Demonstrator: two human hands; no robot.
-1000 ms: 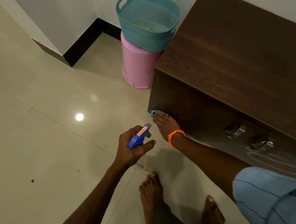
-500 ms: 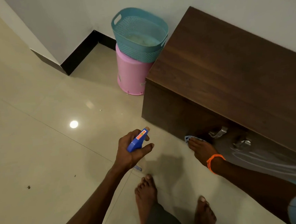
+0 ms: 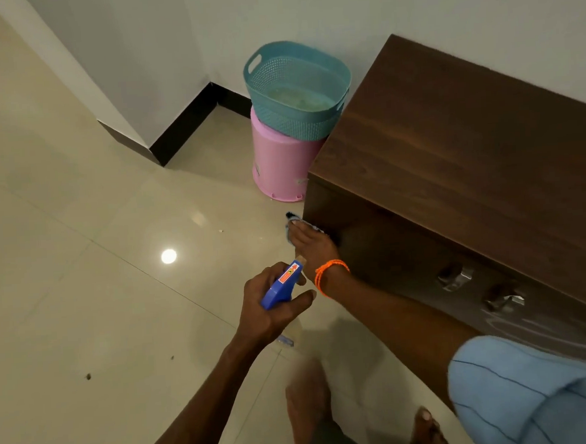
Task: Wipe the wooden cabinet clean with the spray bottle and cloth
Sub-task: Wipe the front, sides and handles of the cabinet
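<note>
A dark wooden cabinet (image 3: 459, 163) stands against the wall on the right, with two metal handles (image 3: 456, 277) on its front. My right hand (image 3: 312, 246), an orange band on its wrist, presses a blue-grey cloth (image 3: 293, 221) flat against the lower left corner of the cabinet's front. Only the cloth's edge shows past my fingers. My left hand (image 3: 272, 305) grips a blue spray bottle (image 3: 282, 286) by its trigger head, held above the floor just left of my right wrist. The bottle's body is mostly hidden below my hand.
A teal perforated basket (image 3: 297, 87) sits on top of a pink bin (image 3: 281, 164) in the corner, touching the cabinet's left end. Glossy beige floor tiles (image 3: 83, 286) spread to the left. My bare feet (image 3: 307, 399) stand near the cabinet's front.
My right hand has slid the cloth leftward along the cabinet front, from beside the handles back to the left corner. My left hand with the bottle has hardly moved.
</note>
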